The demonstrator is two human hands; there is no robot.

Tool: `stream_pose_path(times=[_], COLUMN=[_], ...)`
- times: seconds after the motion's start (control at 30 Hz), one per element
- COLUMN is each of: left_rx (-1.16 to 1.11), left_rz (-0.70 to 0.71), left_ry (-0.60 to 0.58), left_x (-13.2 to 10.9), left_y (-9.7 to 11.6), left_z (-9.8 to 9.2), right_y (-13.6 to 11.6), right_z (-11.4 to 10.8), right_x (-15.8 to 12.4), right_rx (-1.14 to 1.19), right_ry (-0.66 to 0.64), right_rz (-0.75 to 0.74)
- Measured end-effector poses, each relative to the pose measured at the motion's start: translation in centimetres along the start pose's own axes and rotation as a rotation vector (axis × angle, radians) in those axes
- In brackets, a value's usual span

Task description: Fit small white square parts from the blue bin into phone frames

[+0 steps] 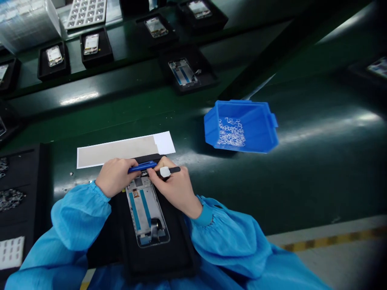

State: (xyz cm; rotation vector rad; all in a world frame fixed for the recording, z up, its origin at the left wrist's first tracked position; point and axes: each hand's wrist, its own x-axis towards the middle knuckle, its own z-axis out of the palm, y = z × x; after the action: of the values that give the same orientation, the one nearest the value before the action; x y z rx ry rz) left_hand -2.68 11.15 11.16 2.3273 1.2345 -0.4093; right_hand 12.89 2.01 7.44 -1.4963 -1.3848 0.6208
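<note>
A phone frame (pixel 151 213) with two blue strips and a flex cable near its lower end lies in a black tray (pixel 178 249) before me. My left hand (pixel 115 175) is at the frame's top left, its fingers closed on a blue pen-shaped tool (pixel 145 166). On the other side, my right hand (pixel 177 189) pinches a slim black tool with a white wrap (pixel 165 172). Both hands meet over the frame's top edge. The tool's tip and the small parts there are partly hidden by my fingers.
Beyond the tray lies a white-edged beige sheet (pixel 121 151). To the right stands a blue bin (pixel 256 129) of small clear rings. A black compartment tray (pixel 39 181) with dark small parts is at left. Phones in black trays (pixel 102 56) line the raised back shelf.
</note>
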Motion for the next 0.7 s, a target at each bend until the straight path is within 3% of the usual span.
stream_pose_path(times=[0.3, 0.7], left_rx=[0.056, -0.054], left_rz=[0.015, 0.045], left_ry=[-0.029, 0.002], left_x=[0.23, 0.44], left_y=[0.29, -0.41], left_z=[-0.48, 0.1], right_y=[0.03, 0.45], right_z=[-0.19, 0.27], right_x=[-0.15, -0.28], right_rx=[0.014, -0.084], right_ry=[-0.039, -0.049], right_rz=[0.08, -0.029])
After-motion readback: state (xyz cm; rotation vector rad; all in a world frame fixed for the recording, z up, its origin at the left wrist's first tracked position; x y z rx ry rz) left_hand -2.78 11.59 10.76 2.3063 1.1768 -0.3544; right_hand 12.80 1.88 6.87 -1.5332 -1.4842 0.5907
